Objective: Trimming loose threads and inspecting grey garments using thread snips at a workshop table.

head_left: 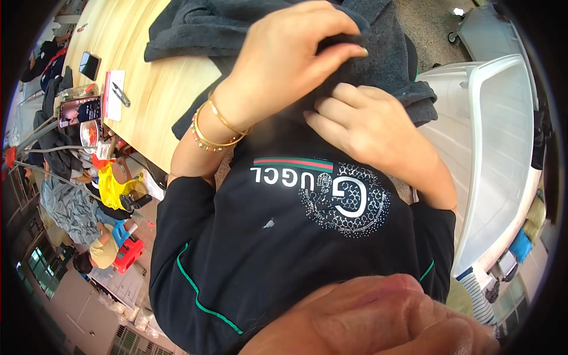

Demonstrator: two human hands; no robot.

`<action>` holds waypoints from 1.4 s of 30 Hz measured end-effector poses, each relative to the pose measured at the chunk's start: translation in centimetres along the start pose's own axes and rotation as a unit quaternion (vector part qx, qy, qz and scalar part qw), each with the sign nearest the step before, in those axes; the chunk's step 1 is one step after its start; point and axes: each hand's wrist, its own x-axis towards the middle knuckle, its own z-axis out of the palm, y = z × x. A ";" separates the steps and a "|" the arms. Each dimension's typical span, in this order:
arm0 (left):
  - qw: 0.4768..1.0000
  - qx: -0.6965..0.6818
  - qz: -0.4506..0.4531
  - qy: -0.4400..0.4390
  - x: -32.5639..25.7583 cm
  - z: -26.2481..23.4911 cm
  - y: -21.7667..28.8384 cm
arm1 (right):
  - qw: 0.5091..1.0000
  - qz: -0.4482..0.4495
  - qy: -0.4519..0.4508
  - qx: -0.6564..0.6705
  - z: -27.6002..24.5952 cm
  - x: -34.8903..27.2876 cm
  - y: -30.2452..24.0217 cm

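Note:
A dark grey cloth garment [195,32] lies bunched over the far edge of the table and hangs down in front of me. My left hand [296,50], with gold bracelets on its wrist, is curled over the cloth, thumb and fingers closing on a fold. Just below and to the right, my right hand [361,124] has its fingers bent in against the same dark cloth. The two hands are close together but apart. The exact spot each one pinches is partly hidden by the fingers and dark folds.
Left on the wooden table [145,112] are a phone [89,65] and thread snips [121,94] on a paper booklet [111,109]. Another phone [80,111] stands upright beside it. A white plastic bin [503,112] is at my right. Another person [103,248] sits far left.

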 end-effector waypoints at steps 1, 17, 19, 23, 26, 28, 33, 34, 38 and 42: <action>0.999 0.013 -0.017 -0.034 -0.4 0.9 -0.8 | 0.999 -0.021 0.032 -0.005 -0.6 0.1 -0.1; 0.969 -0.236 -0.055 -0.036 -2.3 0.2 -0.4 | 0.959 0.055 0.275 -0.037 -0.3 -2.0 2.9; 0.983 0.041 0.173 0.039 -2.1 1.1 -1.4 | 0.954 0.052 0.292 -0.034 -0.1 -2.0 3.3; 0.981 0.007 0.179 0.068 -2.1 1.7 -2.1 | 0.955 0.083 0.284 0.006 -0.2 -2.0 3.2; 0.977 -0.024 0.200 0.066 -2.4 1.8 -2.8 | 0.968 0.090 0.221 0.084 -0.9 -1.9 3.7; 0.973 -0.004 0.224 0.056 -2.5 1.7 -2.9 | 0.967 0.118 0.204 0.100 -1.5 -1.5 3.8; 0.989 -0.103 0.082 0.064 -3.8 2.8 -2.0 | 0.949 0.194 0.050 0.242 -2.3 -2.0 4.7; 0.991 -0.094 0.076 0.053 -3.9 2.8 -2.0 | 0.937 0.208 0.033 0.278 -2.1 -2.2 5.1; 0.991 -0.091 0.070 0.065 -4.2 3.3 -2.2 | 0.913 0.251 0.089 0.308 -0.7 -2.6 5.1; 0.990 -0.082 0.083 0.081 -4.2 3.3 -2.3 | 0.858 0.283 0.168 0.395 0.5 -2.7 4.5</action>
